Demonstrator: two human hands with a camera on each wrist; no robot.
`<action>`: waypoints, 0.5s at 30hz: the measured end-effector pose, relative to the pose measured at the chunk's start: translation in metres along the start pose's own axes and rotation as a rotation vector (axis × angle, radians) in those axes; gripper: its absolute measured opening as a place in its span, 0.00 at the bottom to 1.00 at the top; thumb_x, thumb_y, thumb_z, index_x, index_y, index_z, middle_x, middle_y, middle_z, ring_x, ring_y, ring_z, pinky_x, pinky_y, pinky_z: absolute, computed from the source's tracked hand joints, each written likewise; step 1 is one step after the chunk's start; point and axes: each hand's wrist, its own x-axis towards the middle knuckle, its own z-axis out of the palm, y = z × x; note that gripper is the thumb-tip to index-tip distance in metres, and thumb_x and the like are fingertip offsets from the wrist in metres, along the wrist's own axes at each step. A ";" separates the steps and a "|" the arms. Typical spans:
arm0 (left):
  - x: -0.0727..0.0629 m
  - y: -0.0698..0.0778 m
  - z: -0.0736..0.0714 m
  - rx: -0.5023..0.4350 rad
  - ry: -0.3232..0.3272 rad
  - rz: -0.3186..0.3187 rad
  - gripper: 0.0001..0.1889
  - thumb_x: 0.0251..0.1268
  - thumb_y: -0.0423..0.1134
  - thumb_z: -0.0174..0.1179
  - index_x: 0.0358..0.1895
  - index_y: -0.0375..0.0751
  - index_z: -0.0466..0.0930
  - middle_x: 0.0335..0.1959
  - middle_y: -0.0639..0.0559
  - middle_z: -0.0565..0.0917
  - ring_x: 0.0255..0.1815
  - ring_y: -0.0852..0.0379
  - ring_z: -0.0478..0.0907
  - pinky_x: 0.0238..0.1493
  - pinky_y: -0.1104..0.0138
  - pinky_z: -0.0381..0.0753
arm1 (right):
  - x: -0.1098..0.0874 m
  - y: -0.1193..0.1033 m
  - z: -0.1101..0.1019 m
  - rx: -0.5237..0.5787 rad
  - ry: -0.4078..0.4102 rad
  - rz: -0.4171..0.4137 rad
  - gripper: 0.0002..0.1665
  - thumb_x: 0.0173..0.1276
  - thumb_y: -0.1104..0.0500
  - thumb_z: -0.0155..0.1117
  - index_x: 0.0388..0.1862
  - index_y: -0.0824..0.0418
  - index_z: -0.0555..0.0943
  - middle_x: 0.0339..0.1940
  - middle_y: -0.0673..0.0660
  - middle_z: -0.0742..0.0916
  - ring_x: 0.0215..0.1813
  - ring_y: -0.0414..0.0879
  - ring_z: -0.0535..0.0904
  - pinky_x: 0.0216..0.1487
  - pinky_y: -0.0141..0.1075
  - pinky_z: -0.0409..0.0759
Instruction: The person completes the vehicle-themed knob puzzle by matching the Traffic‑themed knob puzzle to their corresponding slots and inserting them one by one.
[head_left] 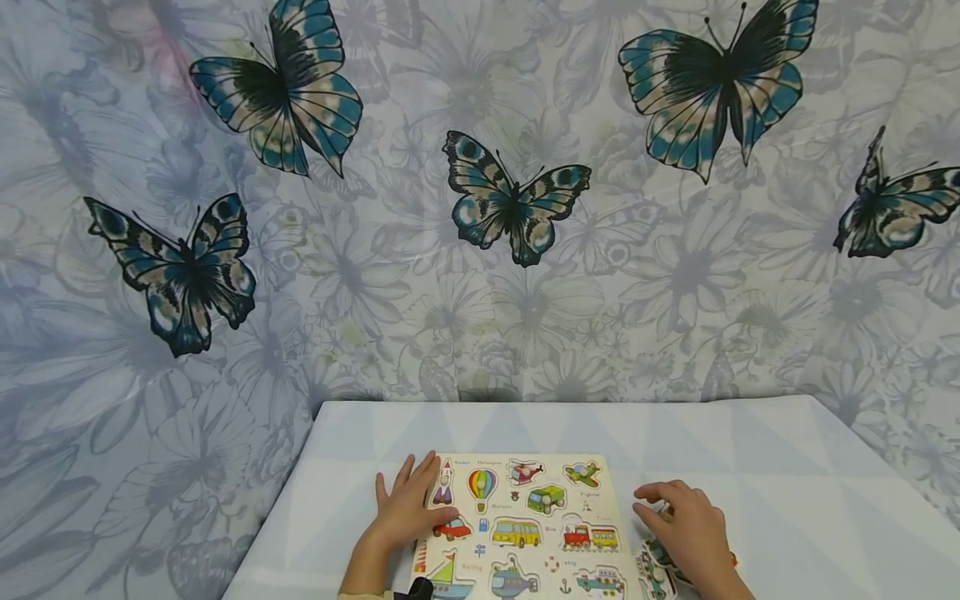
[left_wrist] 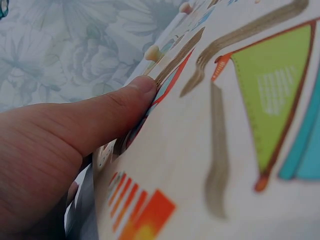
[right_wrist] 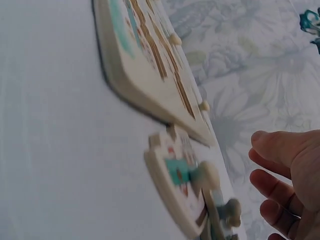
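Note:
A pale wooden puzzle board with printed vehicles lies on the table. My left hand rests at its left edge, fingers spread and thumb over the red car. Seen from the left wrist, that thumb lies against the board beside the green sail. My right hand hovers just right of the board, fingers loosely bent. Below it lie loose knobbed puzzle pieces, partly hidden by the hand. The right wrist view shows a ship-like piece apart from the fingers, which hold nothing.
The table has a white cloth with pale triangles. Behind it hangs a floral backdrop with butterflies. Small wooden knobs stick up from the board. The loose pieces overlap beside the board's right edge.

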 end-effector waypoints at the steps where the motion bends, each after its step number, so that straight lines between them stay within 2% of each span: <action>1: 0.001 0.000 -0.001 0.000 -0.001 0.005 0.52 0.48 0.60 0.74 0.77 0.43 0.63 0.80 0.47 0.60 0.82 0.35 0.45 0.70 0.28 0.21 | 0.000 0.004 -0.001 -0.001 0.003 0.009 0.10 0.62 0.50 0.73 0.42 0.48 0.88 0.39 0.49 0.87 0.36 0.45 0.76 0.36 0.48 0.75; 8: 0.001 -0.001 -0.002 0.000 -0.013 -0.003 0.53 0.47 0.60 0.74 0.77 0.43 0.62 0.80 0.47 0.60 0.82 0.35 0.45 0.70 0.28 0.21 | -0.001 0.022 -0.002 -0.033 -0.013 0.058 0.11 0.63 0.48 0.71 0.41 0.50 0.88 0.33 0.47 0.84 0.31 0.43 0.74 0.27 0.38 0.70; 11: 0.000 -0.001 -0.001 -0.009 -0.016 -0.003 0.53 0.47 0.60 0.74 0.77 0.43 0.62 0.80 0.46 0.60 0.82 0.35 0.45 0.69 0.27 0.21 | -0.002 0.029 -0.002 -0.027 -0.036 0.096 0.13 0.64 0.45 0.69 0.41 0.50 0.88 0.34 0.47 0.84 0.32 0.44 0.75 0.28 0.41 0.72; 15: 0.002 0.000 -0.001 -0.012 -0.016 -0.011 0.53 0.47 0.60 0.74 0.77 0.43 0.62 0.80 0.46 0.60 0.82 0.35 0.45 0.70 0.28 0.20 | -0.001 0.036 -0.001 -0.012 -0.050 0.130 0.19 0.64 0.39 0.68 0.41 0.51 0.88 0.36 0.51 0.86 0.36 0.49 0.77 0.33 0.49 0.76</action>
